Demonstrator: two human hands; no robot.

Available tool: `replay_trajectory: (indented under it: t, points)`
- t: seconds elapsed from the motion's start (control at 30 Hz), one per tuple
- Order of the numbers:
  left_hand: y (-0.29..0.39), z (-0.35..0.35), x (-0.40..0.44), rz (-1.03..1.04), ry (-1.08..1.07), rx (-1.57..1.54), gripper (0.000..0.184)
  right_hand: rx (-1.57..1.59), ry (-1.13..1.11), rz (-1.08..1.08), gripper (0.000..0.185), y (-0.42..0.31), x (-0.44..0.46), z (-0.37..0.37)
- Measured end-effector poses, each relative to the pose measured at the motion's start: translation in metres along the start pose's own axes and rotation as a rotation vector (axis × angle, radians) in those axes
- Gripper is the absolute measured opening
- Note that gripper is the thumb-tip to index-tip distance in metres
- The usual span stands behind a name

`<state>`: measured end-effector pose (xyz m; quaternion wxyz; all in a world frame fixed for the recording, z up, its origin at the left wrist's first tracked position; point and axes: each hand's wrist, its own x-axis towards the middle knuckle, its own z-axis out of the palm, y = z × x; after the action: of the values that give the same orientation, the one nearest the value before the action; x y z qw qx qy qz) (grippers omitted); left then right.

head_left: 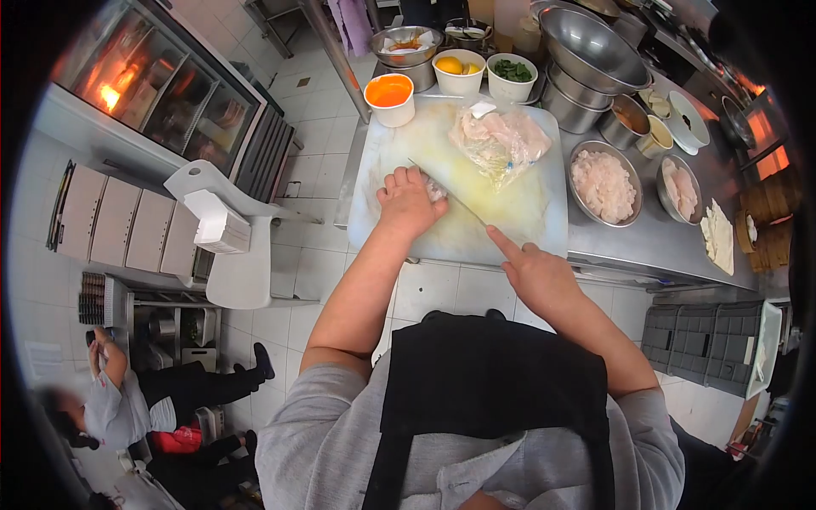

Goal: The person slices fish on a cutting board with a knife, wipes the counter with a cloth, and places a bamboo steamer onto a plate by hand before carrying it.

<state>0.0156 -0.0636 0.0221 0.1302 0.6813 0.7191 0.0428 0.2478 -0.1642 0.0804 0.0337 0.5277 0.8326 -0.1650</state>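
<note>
A thin knife (466, 207) lies across the white cutting board (527, 223), its handle end in my right hand (537, 270), whose index finger is stretched along it. My left hand (408, 202) presses on a pale piece of meat (435, 189) beside the blade; the fingers mostly hide what is under them. Towards the back of the board sits a clear plastic bag (501, 140) with pale raw meat.
Behind the board stand tubs of orange sauce (390, 90), yellow items (458, 71) and green leaves (512, 70). Metal bowls of raw meat (604, 184) are at the right, near stacked steel pots (573, 98). Another person (119, 399) is at the lower left.
</note>
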Motion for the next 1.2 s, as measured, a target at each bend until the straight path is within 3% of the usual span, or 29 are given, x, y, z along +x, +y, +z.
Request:
replay_trajectory:
  t: [0.27, 0.37, 0.47, 0.57, 0.63, 0.83, 1.07, 1.2]
  points:
    - [-0.005, -0.01, -0.016, 0.087, -0.001, 0.051, 0.082, 0.086, 0.016, 0.079, 0.061, 0.019, -0.002, -0.002]
    - [-0.006, -0.013, -0.016, 0.123, 0.004, 0.127, 0.091, 0.14, 0.033, 0.069, 0.062, 0.024, -0.004, 0.001]
    - [-0.001, -0.008, -0.014, 0.088, 0.1, 0.076, 0.09, 0.21, 0.066, 0.026, 0.062, 0.02, -0.006, -0.004]
    - [0.009, -0.006, -0.006, 0.052, 0.109, 0.03, 0.08, 0.204, 0.044, 0.001, 0.062, 0.015, -0.004, -0.006]
    - [0.014, -0.009, -0.002, 0.003, -0.061, 0.073, 0.065, 0.181, 0.019, -0.012, 0.062, 0.013, -0.002, -0.006]
    - [0.015, 0.006, 0.0, 0.057, 0.006, 0.114, 0.05, 0.097, -0.044, -0.018, 0.06, 0.007, -0.01, -0.02]
    - [0.017, 0.008, -0.002, 0.108, 0.034, 0.114, 0.045, 0.13, -0.039, -0.023, 0.062, 0.001, 0.043, 0.014]
    - [0.009, 0.008, -0.006, 0.073, 0.026, 0.015, 0.058, 0.226, -0.017, -0.006, 0.064, 0.01, 0.035, 0.012]
